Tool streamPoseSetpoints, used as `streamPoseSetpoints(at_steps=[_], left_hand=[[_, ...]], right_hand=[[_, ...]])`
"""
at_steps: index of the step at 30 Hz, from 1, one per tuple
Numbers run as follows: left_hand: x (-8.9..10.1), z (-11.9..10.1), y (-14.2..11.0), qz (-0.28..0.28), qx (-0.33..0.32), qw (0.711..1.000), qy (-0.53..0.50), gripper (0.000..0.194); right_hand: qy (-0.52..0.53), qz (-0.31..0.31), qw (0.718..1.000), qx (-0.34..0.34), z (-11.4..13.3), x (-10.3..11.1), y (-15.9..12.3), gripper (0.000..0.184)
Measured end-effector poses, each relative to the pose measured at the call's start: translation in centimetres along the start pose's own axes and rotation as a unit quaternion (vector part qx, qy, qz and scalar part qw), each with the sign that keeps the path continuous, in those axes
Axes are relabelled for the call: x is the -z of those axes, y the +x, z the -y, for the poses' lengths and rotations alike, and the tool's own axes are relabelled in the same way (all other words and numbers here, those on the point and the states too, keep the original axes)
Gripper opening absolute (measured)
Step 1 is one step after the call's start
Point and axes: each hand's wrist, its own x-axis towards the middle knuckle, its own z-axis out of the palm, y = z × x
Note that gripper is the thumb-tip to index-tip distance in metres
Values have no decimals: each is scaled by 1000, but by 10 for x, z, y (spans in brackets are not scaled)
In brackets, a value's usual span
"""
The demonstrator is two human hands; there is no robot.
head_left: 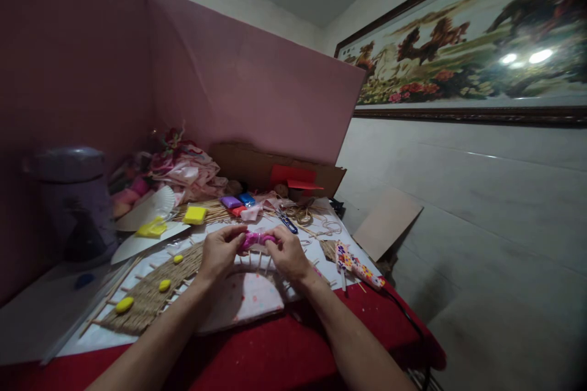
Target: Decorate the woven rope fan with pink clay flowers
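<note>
Both hands meet above the table. My left hand [222, 252] and my right hand [288, 255] pinch opposite ends of a small magenta packet [257, 239] in clear wrapping; what is inside cannot be told for sure. Below them lies a curved woven twine piece [153, 299] with thin sticks poking out along its edges. Yellow lumps of clay [124, 305] sit on its left part. Inside the curve is a white, speckled, half-round panel [252, 297], partly hidden by my left forearm.
A floral-patterned glue gun [360, 266] with a cord lies at right. Blue-handled scissors [288, 221], a yellow clay packet [195, 215], purple [230, 202] and blue packets [247, 199] lie beyond my hands. A lilac canister [76, 208] stands left. Red cloth [257, 357] covers the near edge.
</note>
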Motion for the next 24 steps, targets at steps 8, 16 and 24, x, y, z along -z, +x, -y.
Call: streamPoseSetpoints(at_steps=[8, 16, 24], left_hand=[[0, -8, -2, 44, 19, 999, 0, 35], [-1, -12, -7, 85, 59, 994, -31, 37], [-6, -11, -10, 78, 22, 997, 2, 30]], right_hand=[[49, 38, 998, -22, -2, 4, 2, 19], [56, 59, 996, -21, 0, 7, 2, 13], [4, 20, 999, -27, -6, -2, -2, 9]])
